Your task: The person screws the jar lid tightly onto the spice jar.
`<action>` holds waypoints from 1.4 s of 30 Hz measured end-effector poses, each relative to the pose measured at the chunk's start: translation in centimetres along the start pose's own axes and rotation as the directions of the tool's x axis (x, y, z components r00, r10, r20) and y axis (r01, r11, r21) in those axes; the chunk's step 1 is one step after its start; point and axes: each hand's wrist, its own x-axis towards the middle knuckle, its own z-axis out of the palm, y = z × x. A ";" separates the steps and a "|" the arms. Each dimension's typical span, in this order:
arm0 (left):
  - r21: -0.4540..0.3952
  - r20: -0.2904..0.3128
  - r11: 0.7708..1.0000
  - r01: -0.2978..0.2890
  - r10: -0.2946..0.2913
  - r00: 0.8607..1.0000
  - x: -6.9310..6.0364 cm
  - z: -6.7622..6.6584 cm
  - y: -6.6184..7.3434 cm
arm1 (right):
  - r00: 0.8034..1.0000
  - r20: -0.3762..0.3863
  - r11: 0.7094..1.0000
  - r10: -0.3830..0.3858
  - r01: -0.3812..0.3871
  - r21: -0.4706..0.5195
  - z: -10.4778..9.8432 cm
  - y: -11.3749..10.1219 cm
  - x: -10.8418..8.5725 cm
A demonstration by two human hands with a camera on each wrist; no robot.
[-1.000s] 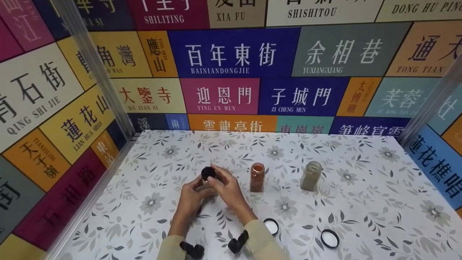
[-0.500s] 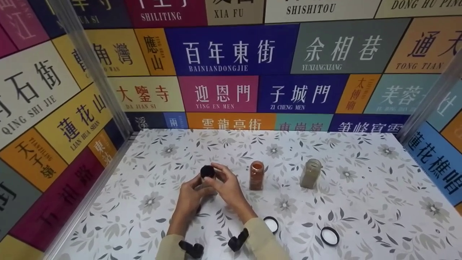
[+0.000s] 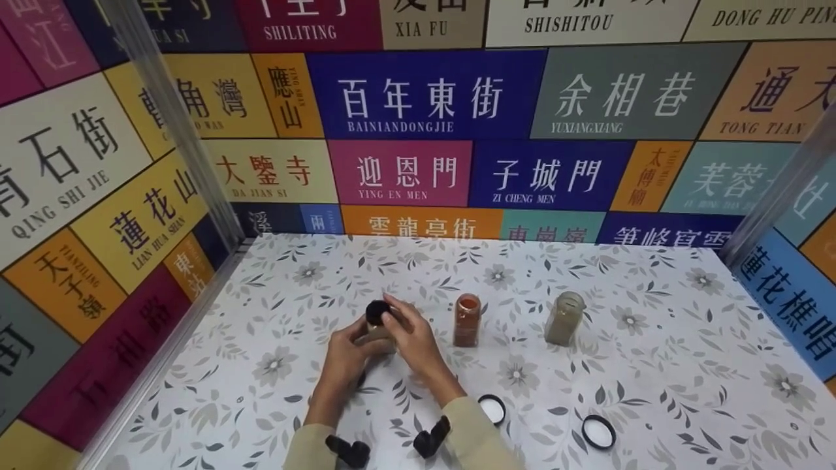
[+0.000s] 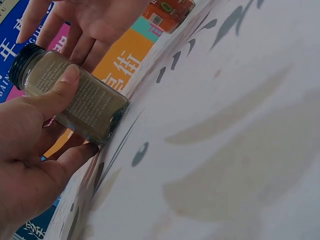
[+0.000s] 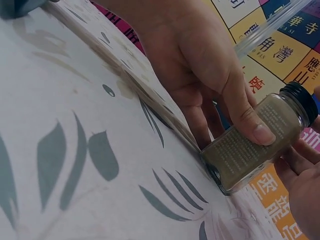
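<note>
1. The black-capped square glass spice jar (image 4: 89,103), filled with brownish powder, is just left of the uncapped orange-red spice jar (image 3: 466,328), with its base apparently on the tabletop (image 3: 215,369).
2. The left hand (image 3: 347,350), also left of the orange-red jar, grips the capped jar, thumb across its printed face and fingers around the other side.
3. The right hand (image 3: 413,337), between that grip and the orange-red jar, has its fingers part-bent around the black cap (image 3: 377,312); whether they pinch it or merely touch it, I cannot tell.
4. If the right hand pulled the cap sideways, the capped jar could tip, most likely because the left thumb slipped on smooth glass. (Should the cap be loose, powder might spill.)
5. The orange-red jar stands upright near the right hand; a stray knuckle could knock it over, and with no cap on, its contents could pour out.
6. To its right, well apart, stands an uncapped jar with grey-brown contents (image 3: 562,322), less exposed to a bump.
7. In front of the orange-red jar lies one black-rimmed lid (image 3: 492,410), near the right sleeve (image 3: 480,436), which could brush it; a second black-rimmed lid (image 3: 599,432) lies farther right.
</note>
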 end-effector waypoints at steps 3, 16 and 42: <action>0.020 -0.001 1.000 0.004 -0.004 1.000 -0.1 0.0 -0.1 | 1.000 -0.014 0.999 0.008 -0.008 -0.038 0.1 0.1 -0.1; 0.086 0.009 0.996 -0.010 0.009 1.000 -0.1 -0.4 0.1 | 0.998 -0.068 1.000 0.019 -0.020 -0.022 0.7 0.2 0.0; 0.013 0.011 1.000 0.010 -0.010 1.000 0.0 -0.1 -0.1 | 0.999 -0.050 1.000 0.009 -0.009 -0.015 0.3 0.0 0.2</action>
